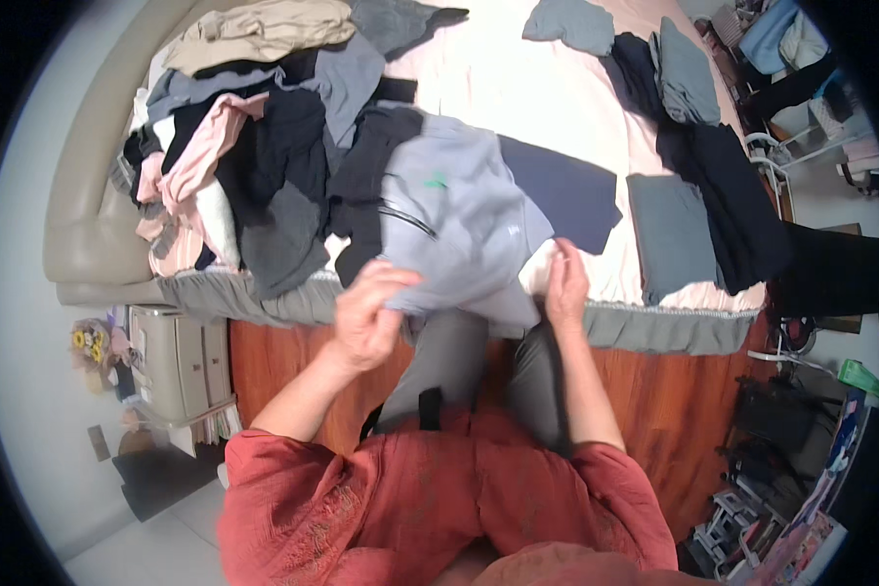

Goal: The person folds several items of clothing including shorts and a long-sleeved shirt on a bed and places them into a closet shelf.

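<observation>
A pale blue-grey garment (458, 212) with a dark zip and a small green mark is spread at the bed's near edge, partly over my knees. My left hand (370, 315) pinches its lower left edge between thumb and fingers. On the other side, my right hand (569, 286) is held upright with fingers extended, its tips close to the garment's right corner; no cloth shows clearly in it. Under and beyond the garment lies a flat dark blue-grey cloth (568, 190). Black trousers or a similar dark garment (370, 161) lie just left of it.
Rumpled clothes (278, 139) are heaped at the bed's left, by the padded headboard (91, 176). Folded grey cloth (674, 231) and dark folded garments (740, 205) lie along the right side. A bedside cabinet (183, 359) stands left; a white rack (773, 161) stands right.
</observation>
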A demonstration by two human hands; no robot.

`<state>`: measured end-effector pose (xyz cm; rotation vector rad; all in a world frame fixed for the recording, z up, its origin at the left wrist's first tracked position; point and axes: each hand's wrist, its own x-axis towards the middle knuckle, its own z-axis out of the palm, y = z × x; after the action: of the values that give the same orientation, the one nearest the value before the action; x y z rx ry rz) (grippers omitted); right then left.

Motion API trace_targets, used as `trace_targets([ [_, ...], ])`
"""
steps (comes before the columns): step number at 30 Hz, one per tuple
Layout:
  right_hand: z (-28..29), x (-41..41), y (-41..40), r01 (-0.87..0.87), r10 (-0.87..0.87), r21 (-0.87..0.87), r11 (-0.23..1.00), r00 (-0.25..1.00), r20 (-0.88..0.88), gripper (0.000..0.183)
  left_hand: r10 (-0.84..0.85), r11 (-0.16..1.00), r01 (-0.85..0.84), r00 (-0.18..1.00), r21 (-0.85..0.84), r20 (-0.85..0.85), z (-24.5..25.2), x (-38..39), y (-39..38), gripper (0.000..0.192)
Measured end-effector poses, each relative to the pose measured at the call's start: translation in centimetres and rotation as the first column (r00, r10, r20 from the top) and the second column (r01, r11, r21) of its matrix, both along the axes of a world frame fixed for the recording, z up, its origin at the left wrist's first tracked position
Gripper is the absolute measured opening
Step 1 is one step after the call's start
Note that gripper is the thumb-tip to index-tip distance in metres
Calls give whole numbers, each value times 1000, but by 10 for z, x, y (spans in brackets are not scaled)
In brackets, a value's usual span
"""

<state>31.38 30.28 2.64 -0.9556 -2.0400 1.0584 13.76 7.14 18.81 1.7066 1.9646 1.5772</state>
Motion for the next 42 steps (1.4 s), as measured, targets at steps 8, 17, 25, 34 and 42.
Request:
trace_targets([
  [8,-6,24,-74,-272,3,-959,83,962,-272,69,-353,677,498,866,-542,355,-71,80,-37,16],
  [17,-5,12,-102,-188,20,-925,330,981,-192,28,370,869,12,649,-495,665,-156,55,-49,33],
  [25,-4,43,-116,-128,43,-918,376,992,-121,29,354,747,-85,890,-659,287,-192,49,-44,69],
  [34,71,15,-63,-392,322,164,905,884,338,44,101,855,-64,994,-514,44,-95,57,-82,37],
  [42,103,-64,-121,-951,521,58,305,218,825,35,-107,875,49,990,-481,-93,-70,82,-103,13],
])
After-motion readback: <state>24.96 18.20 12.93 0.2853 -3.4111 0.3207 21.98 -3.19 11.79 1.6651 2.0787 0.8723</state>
